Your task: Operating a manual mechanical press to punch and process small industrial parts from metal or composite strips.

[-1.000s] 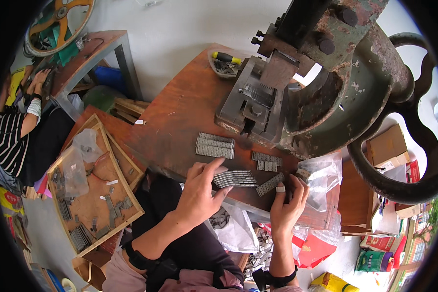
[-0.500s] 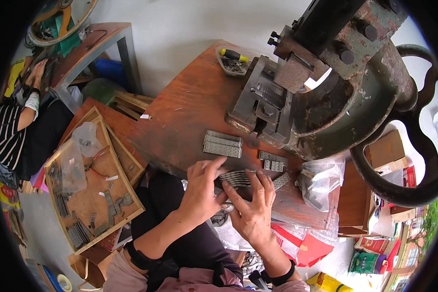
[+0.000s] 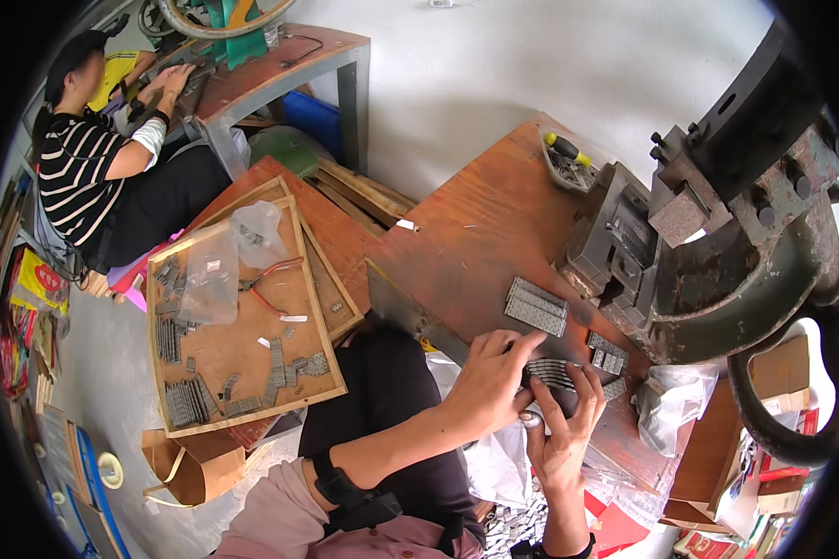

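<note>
Between my hands is a row of thin grey metal strips (image 3: 552, 374), gripped on edge side by side. My left hand (image 3: 487, 384) closes on their left end with thumb and fingers. My right hand (image 3: 566, 421) curls around the right end, and a ring-like metal band shows on its thumb. Just beyond my left fingertips, a flat block of grey perforated plates (image 3: 536, 306) lies on the reddish table (image 3: 480, 210). Smaller grey pieces (image 3: 608, 354) lie to the right of my right fingers. The undersides of the held strips are hidden.
A heavy hand press (image 3: 718, 289) with a large wheel stands at the right. A wooden tray (image 3: 224, 345) holds metal pieces, plastic bags and red-handled pliers. A clear bag (image 3: 671, 401) sits on the right edge. A co-worker (image 3: 93, 168) sits at another bench, far left.
My view has swung left, so the table and press appear farther right and more of the tray and co-worker shows. Both hands still hold the strips.
</note>
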Tool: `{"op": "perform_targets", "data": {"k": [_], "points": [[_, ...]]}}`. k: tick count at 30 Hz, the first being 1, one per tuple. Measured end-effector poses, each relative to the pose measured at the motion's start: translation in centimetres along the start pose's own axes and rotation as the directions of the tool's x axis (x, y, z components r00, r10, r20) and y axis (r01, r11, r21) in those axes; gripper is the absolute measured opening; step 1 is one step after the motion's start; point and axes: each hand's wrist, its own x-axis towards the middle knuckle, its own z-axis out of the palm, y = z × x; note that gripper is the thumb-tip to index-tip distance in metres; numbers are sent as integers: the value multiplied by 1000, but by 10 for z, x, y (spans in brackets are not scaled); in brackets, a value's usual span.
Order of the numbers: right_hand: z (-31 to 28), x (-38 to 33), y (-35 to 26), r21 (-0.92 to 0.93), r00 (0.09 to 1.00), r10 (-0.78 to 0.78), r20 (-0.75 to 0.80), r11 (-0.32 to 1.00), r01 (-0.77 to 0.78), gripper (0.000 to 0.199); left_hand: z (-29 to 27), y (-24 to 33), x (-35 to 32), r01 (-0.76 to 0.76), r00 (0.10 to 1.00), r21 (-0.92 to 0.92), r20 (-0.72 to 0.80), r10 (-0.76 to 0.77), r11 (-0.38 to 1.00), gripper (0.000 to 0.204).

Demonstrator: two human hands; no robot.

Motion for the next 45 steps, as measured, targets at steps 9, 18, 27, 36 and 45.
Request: {"op": "perform_targets", "data": {"k": [9, 18, 27, 36, 45], "points": [[-3, -18, -2, 85, 984, 8, -176, 996, 7, 31, 3, -1, 2, -13, 999, 17, -37, 14, 1000, 70], [6, -14, 1, 4, 956, 228, -186, 973, -231, 38, -7, -4, -5, -61, 997, -34, -52, 60, 998, 75], [4, -10, 12, -4, 953, 202, -226, 978, -209, 29, -14, -9, -3, -67, 996, -72, 45, 71, 995, 67], [1, 5, 13, 27, 980, 141, -139, 990, -138, 34, -14, -8, -1, -86, 995, -31, 48, 87, 996, 66], [-3, 9, 17, 72, 985, 147, -87, 987, -141, 29, -13, -6, 0, -96, 995, 7, 33, 95, 995, 66]]}}
